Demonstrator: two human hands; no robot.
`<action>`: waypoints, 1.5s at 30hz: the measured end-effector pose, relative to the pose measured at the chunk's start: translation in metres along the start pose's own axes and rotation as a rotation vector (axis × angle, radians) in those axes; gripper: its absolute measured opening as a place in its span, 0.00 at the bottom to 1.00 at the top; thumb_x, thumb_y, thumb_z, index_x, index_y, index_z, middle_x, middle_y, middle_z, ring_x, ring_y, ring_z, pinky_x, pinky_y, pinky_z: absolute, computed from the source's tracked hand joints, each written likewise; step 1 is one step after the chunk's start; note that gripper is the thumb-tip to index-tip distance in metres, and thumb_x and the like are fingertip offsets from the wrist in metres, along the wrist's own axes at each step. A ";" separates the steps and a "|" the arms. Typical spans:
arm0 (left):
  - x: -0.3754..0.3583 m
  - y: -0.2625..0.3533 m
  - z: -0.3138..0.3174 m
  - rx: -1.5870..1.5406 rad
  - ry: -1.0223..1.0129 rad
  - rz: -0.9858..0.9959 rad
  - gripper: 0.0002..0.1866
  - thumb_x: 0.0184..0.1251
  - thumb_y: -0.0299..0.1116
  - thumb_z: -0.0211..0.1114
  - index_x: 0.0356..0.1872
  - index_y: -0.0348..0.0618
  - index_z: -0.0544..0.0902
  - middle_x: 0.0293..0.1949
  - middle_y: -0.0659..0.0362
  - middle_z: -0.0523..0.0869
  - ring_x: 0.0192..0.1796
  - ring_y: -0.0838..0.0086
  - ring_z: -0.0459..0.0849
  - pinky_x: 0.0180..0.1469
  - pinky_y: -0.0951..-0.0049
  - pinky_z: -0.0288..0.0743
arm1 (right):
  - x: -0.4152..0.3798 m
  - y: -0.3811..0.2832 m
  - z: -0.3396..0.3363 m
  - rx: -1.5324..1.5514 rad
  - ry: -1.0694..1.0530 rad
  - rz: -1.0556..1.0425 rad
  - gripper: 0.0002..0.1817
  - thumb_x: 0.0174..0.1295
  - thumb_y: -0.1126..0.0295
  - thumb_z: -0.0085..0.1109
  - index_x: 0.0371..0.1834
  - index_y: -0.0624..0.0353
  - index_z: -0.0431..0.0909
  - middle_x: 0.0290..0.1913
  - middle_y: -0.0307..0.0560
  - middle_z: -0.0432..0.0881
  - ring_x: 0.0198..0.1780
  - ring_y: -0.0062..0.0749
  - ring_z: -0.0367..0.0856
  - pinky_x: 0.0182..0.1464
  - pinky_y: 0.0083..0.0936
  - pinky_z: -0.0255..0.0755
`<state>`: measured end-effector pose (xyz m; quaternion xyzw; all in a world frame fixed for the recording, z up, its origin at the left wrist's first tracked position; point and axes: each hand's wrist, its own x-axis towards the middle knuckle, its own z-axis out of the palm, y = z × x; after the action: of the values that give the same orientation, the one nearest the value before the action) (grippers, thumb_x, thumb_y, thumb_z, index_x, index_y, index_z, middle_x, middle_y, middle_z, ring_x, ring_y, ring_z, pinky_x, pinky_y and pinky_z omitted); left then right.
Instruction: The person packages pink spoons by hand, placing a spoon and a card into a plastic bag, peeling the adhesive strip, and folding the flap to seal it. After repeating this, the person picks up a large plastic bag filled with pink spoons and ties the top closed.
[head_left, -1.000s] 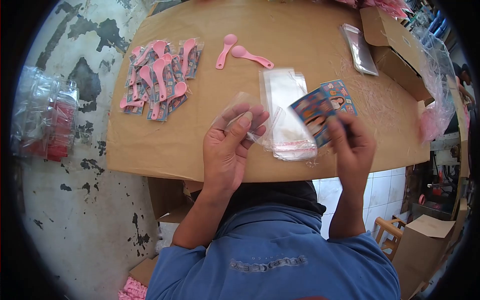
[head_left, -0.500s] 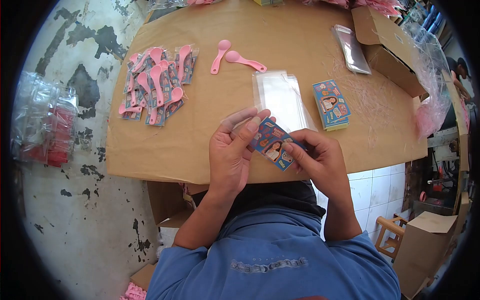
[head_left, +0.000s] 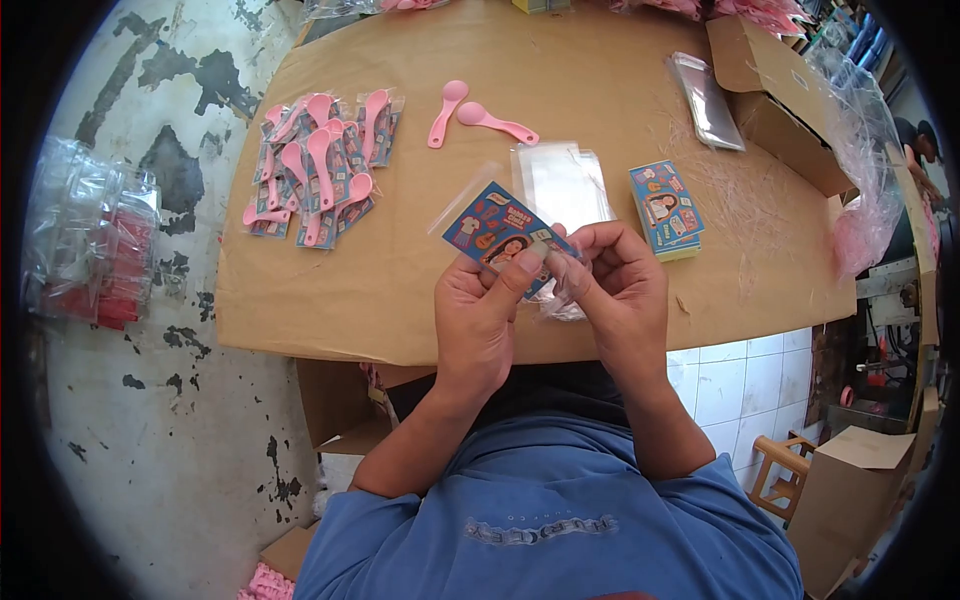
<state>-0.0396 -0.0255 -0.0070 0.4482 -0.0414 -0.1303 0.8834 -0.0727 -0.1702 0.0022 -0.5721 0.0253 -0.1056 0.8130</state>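
Note:
A blue printed card [head_left: 505, 232] with a clear plastic sleeve around it is held between both hands over the table's near part. My left hand [head_left: 480, 320] grips its lower left side, thumb on top. My right hand [head_left: 625, 290] pinches the card's right end and the plastic there. Just behind them lie clear plastic bags [head_left: 565, 185]. To the right sits a stack of blue cards [head_left: 666, 208]. Two loose pink spoons, one upright in view [head_left: 446, 115] and one slanting [head_left: 500, 124], lie beyond the card.
Bagged cards with pink spoons [head_left: 318, 165] are piled on the table's left. At the back right are a packet of clear bags [head_left: 706, 102] and an open cardboard box [head_left: 785, 120]. A person [head_left: 918, 150] shows at the far right edge.
The card has moved left and up and now lies within the clear sleeve. My left hand has shifted lower on it, and my right hand has moved left.

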 end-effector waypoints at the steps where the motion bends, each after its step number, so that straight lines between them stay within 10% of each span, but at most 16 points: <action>1: -0.001 0.002 0.002 0.015 0.002 0.006 0.17 0.79 0.29 0.68 0.63 0.32 0.82 0.61 0.46 0.89 0.61 0.66 0.88 0.69 0.62 0.81 | 0.001 0.003 0.003 0.004 0.008 -0.033 0.12 0.75 0.73 0.69 0.56 0.65 0.80 0.45 0.40 0.88 0.44 0.16 0.85 0.46 0.18 0.81; 10: 0.002 0.025 0.003 -0.143 -0.110 0.121 0.32 0.83 0.26 0.58 0.84 0.46 0.61 0.78 0.41 0.71 0.81 0.54 0.70 0.79 0.51 0.72 | -0.005 0.000 0.014 0.083 -0.075 0.156 0.11 0.74 0.71 0.70 0.51 0.66 0.82 0.40 0.42 0.88 0.38 0.19 0.86 0.40 0.19 0.83; 16: 0.009 0.025 -0.002 -0.379 -0.186 0.212 0.31 0.86 0.26 0.52 0.85 0.56 0.59 0.74 0.39 0.74 0.76 0.51 0.76 0.77 0.48 0.76 | -0.012 0.002 0.019 0.061 -0.036 0.192 0.11 0.70 0.69 0.75 0.44 0.63 0.81 0.35 0.40 0.86 0.31 0.15 0.82 0.29 0.16 0.77; 28: 0.003 0.016 -0.003 -0.423 -0.199 0.198 0.24 0.88 0.31 0.54 0.79 0.40 0.63 0.52 0.49 0.85 0.53 0.66 0.89 0.57 0.61 0.87 | -0.005 0.021 0.033 -0.105 0.018 -0.040 0.13 0.64 0.72 0.79 0.41 0.60 0.79 0.34 0.33 0.78 0.39 0.15 0.76 0.36 0.21 0.71; 34: 0.011 0.028 -0.029 -0.482 0.042 0.129 0.22 0.88 0.37 0.57 0.76 0.43 0.68 0.45 0.58 0.82 0.45 0.75 0.85 0.57 0.66 0.84 | 0.000 -0.008 0.025 -0.760 -0.232 -0.643 0.10 0.59 0.79 0.76 0.42 0.61 0.85 0.39 0.45 0.83 0.40 0.29 0.82 0.39 0.26 0.76; 40: 0.018 0.050 -0.091 -0.617 0.211 0.231 0.14 0.85 0.37 0.63 0.63 0.43 0.80 0.41 0.60 0.86 0.41 0.76 0.85 0.58 0.69 0.84 | 0.051 -0.044 0.027 -0.964 -0.117 -0.504 0.04 0.69 0.72 0.69 0.41 0.60 0.84 0.35 0.44 0.86 0.32 0.33 0.83 0.36 0.30 0.76; 45: 0.011 0.050 -0.081 -0.511 0.184 0.314 0.17 0.85 0.40 0.63 0.64 0.42 0.79 0.44 0.59 0.87 0.45 0.74 0.86 0.64 0.64 0.84 | 0.149 -0.022 0.029 -1.517 -0.277 -0.391 0.10 0.72 0.66 0.63 0.46 0.63 0.84 0.41 0.56 0.90 0.45 0.52 0.89 0.47 0.47 0.80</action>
<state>-0.0043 0.0636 -0.0156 0.2096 0.0043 0.0429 0.9768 0.0739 -0.1802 0.0451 -0.9717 -0.1116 -0.1282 0.1643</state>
